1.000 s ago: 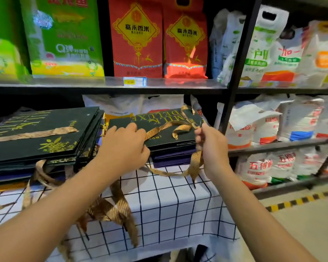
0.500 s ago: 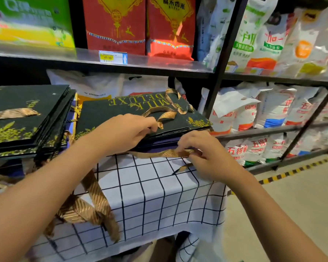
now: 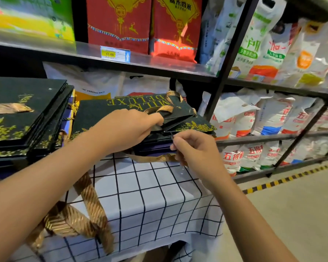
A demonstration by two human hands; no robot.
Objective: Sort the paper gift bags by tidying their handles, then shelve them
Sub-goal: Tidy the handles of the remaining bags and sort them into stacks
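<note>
Two stacks of flat dark green gift bags lie on the surface, which wears a white checked cloth [image 3: 150, 201]. I see the larger stack [image 3: 25, 118] at the left edge of the frame and the smaller stack [image 3: 102, 118] at centre, its top bag printed "MILK DELUXE" in gold. My left hand [image 3: 129, 127] presses on that top bag, fingers curled over and gripping its folded right edge, where a gold ribbon handle [image 3: 163, 108] loops just beyond the knuckles. My right hand [image 3: 195, 150], lower right of centre, pinches closed on a second gold ribbon [image 3: 151, 157] that trails along the stack's near edge. More striped ribbons [image 3: 74, 220] hang over the cloth at lower left. Rice sacks [image 3: 250, 152] fill the metal shelves at right.
</note>
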